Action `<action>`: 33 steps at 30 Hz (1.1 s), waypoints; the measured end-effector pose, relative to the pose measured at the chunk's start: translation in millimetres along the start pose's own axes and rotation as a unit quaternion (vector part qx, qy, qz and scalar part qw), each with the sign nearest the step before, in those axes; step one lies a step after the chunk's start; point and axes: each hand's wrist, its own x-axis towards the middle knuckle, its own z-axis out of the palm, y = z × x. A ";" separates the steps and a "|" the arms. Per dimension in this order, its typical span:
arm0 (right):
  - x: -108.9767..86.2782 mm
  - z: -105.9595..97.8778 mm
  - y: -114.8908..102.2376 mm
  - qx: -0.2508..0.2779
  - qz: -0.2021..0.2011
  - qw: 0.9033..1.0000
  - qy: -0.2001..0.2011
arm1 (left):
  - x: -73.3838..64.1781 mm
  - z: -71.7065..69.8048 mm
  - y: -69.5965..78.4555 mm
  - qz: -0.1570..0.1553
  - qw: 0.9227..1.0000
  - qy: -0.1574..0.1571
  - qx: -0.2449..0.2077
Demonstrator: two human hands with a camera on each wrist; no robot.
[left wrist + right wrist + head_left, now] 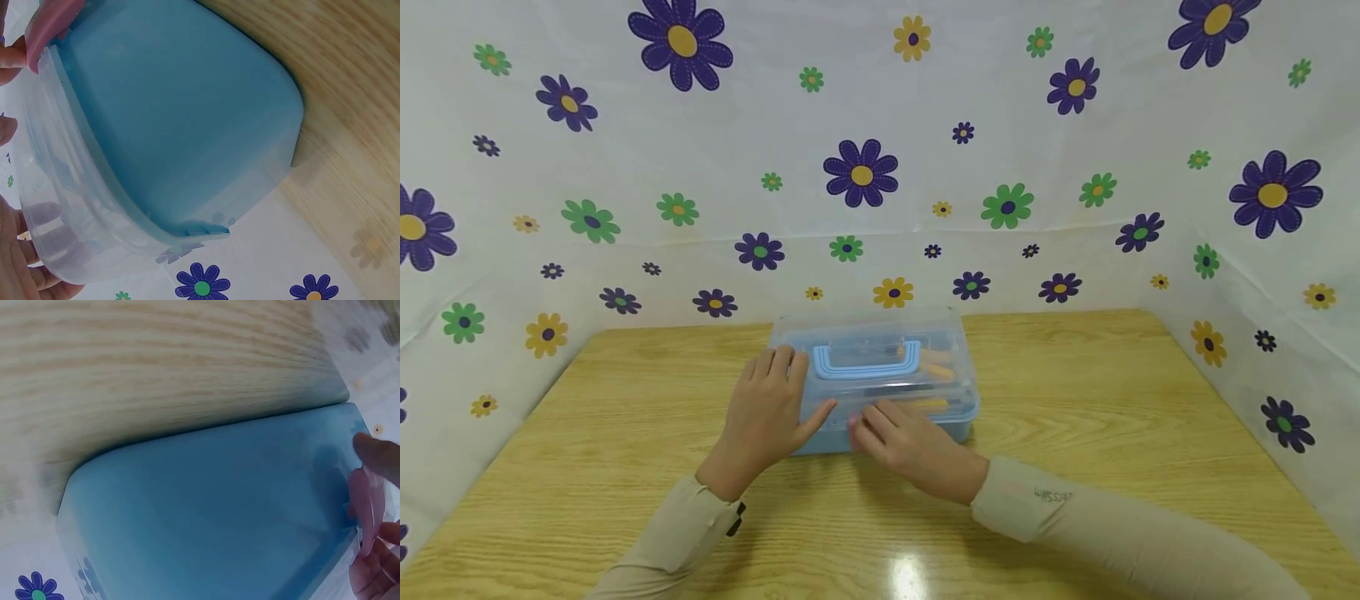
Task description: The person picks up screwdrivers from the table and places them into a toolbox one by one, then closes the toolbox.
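Observation:
A blue plastic storage box [827,442] with a clear lid [865,325] and a light blue carry handle [868,371] stands on the table. My left hand [766,412] rests on the lid's left side, its fingers stretched toward the back and the thumb out to the right. At the middle of the front, my right hand [917,450] pinches the pink latch [367,503] between thumb and fingers. The lid lies over the blue base [181,112]. Through the lid, orange-yellow items [932,406] and a dark strip show inside on the right.
The wood-grain table [1075,400] extends around the box on both sides and in front. A white cloth [760,108] printed with purple, green and yellow flowers hangs behind the table and along both its sides.

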 end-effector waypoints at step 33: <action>1.2 5.8 -5.4 -0.035 -0.004 0.999 -0.039 | 1.1 -0.8 1.8 0.009 1.000 -0.009 0.007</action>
